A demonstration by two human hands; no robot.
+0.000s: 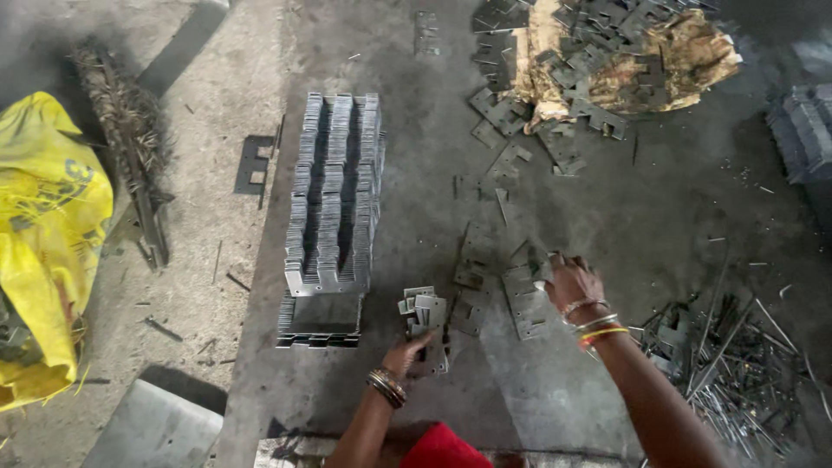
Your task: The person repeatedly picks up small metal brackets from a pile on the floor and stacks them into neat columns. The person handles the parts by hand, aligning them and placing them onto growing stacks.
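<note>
Sorting: flat notched metal plates on a dusty grey floor, seen from above.
Left hand [406,354]: lower centre of frame, fingers closed around a small bunch of plates [422,310] held upright, edges fanned a little.
Right hand [572,284]: right of centre, palm down, fingertips pinching at a loose plate [525,299] lying flat on the floor (grip looks partial, can't tell if it is lifted yet).
Neat stack [334,195]: centre-left, long tight rows of the same plates set on edge, a lower flat layer just below it.
Loose pile [598,52]: top right, plates heaped on torn brown cardboard, more scattered below it toward the hands.
Scrap strips [737,364]: lower right, thin metal offcuts in a tangle, near the right forearm.
Yellow sack [48,243]: left edge, crumpled.
Broom [130,147]: upper left, lying on the floor.
Risk: the bunch in the left hand is loosely aligned, so adding another plate one-handed could spill it; stamped edges and the offcuts by the right arm could cut bare skin; a knock on the tall rows would likely topple them.
</note>
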